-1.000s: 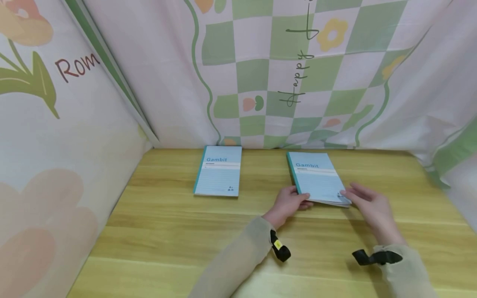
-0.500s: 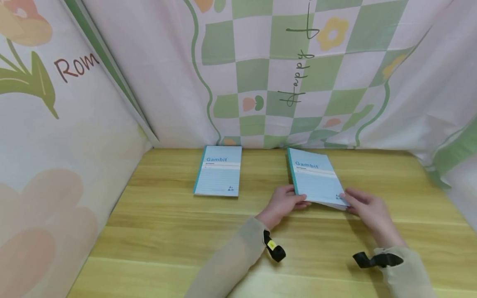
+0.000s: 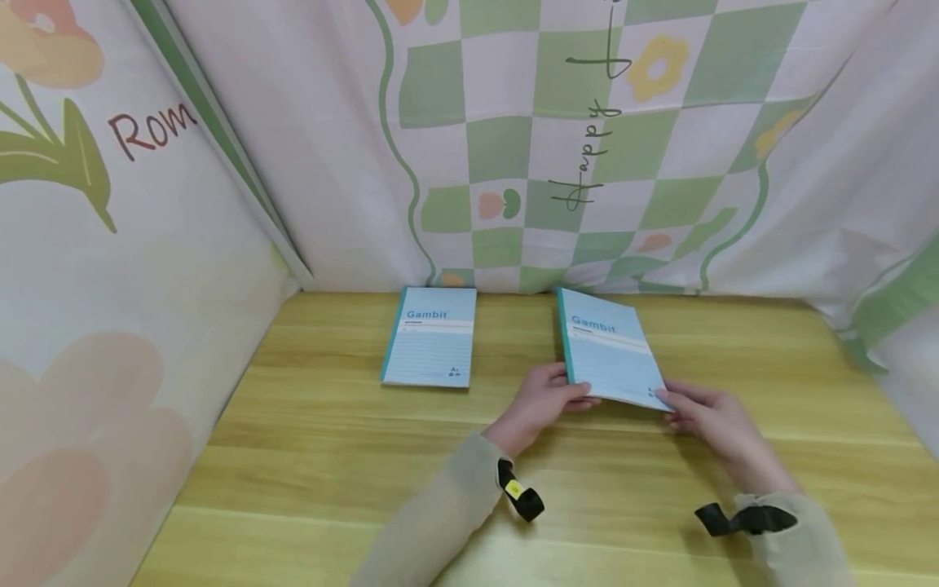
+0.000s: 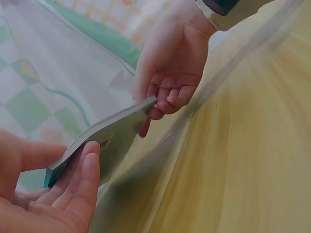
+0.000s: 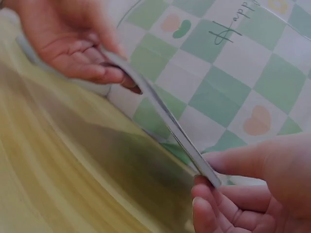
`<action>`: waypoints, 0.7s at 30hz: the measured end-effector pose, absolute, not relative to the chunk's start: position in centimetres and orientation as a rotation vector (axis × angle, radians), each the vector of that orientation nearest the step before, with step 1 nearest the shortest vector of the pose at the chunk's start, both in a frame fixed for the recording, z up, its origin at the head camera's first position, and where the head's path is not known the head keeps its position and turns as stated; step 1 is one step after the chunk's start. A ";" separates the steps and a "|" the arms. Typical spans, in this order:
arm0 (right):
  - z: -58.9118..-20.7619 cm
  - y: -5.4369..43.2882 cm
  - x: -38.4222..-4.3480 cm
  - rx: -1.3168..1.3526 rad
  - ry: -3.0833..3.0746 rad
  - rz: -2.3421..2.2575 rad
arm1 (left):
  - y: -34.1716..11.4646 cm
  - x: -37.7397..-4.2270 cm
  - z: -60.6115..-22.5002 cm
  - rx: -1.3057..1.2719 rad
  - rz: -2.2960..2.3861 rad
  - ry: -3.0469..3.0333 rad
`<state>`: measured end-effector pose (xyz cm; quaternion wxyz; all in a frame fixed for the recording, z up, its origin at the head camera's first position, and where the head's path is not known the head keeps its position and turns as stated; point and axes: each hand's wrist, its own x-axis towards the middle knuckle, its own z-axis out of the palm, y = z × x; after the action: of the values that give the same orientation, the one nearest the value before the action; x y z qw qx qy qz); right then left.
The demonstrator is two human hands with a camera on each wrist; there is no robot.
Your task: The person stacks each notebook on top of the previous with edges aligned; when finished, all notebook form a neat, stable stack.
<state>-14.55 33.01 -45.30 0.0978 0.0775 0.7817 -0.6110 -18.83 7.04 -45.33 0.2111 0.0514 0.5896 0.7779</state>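
Note:
A light-blue notebook (image 3: 609,342) with a teal spine and "Gambit" on its cover is held up off the table by both hands. My left hand (image 3: 541,401) pinches its near left corner, thumb on the cover and fingers beneath, as the left wrist view also shows. At the near right corner, my right hand (image 3: 715,420) pinches it between thumb and fingers. In the right wrist view the notebook's page edge (image 5: 163,114) bends slightly between the two hands. A second, matching notebook (image 3: 429,338) lies flat on the table to the left, apart from both hands.
The wood-grain table (image 3: 352,465) ends at the back against a white and green checkered curtain (image 3: 499,147). A printed cloth (image 3: 147,277) with flowers hangs along the left side. Black straps (image 3: 748,518) circle both wrists over beige sleeves.
Both hands have lifted the notebook and shifted it slightly left. Its far end has risen and tilts more. The other notebook has stayed in place.

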 end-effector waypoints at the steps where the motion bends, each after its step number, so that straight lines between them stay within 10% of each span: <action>1: -45.3 33.0 -14.5 0.227 2.284 -1.835 | 6.8 -18.8 -45.4 0.151 2.158 1.641; 21: -45.9 30.5 -13.8 0.194 2.350 -1.839 | 2.7 -18.8 -47.3 0.305 2.041 1.676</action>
<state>-13.76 30.47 -45.92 0.0756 0.0647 0.7837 -0.6131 -18.80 2.74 -47.35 0.2391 0.1115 0.6122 0.7454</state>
